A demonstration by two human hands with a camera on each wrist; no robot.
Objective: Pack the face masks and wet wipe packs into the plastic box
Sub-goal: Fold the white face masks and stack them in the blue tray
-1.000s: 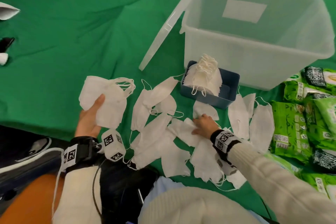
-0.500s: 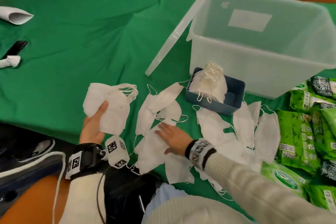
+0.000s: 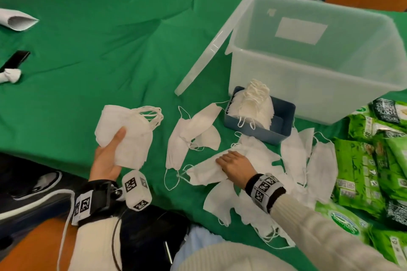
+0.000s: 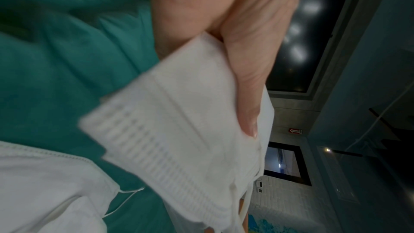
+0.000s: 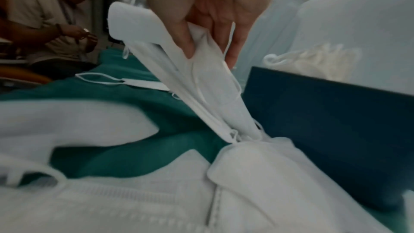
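Observation:
My left hand (image 3: pixel 108 156) grips a stack of white face masks (image 3: pixel 125 134) above the table's near edge, thumb on top (image 4: pixel 246 95). My right hand (image 3: pixel 233 165) pinches a few white masks (image 5: pixel 208 81) lifted off the loose pile (image 3: pixel 253 182) in front of me. More loose masks (image 3: pixel 191 130) lie between my hands. A small blue tray (image 3: pixel 282 123) holds another stack of masks. Behind it stands the clear plastic box (image 3: pixel 312 86), with nothing seen inside. Green wet wipe packs (image 3: pixel 363 160) are heaped at the right.
The box's clear lid (image 3: pixel 222 37) leans against its left side. A black phone (image 3: pixel 15 59), a white wad and a rolled paper (image 3: pixel 17 21) lie at far left on the green cloth (image 3: pixel 110 39). Another person sits beyond the table in the right wrist view.
My right hand slid left across the pile, then came back right and now pinches a few masks. The left hand keeps its stack, almost still.

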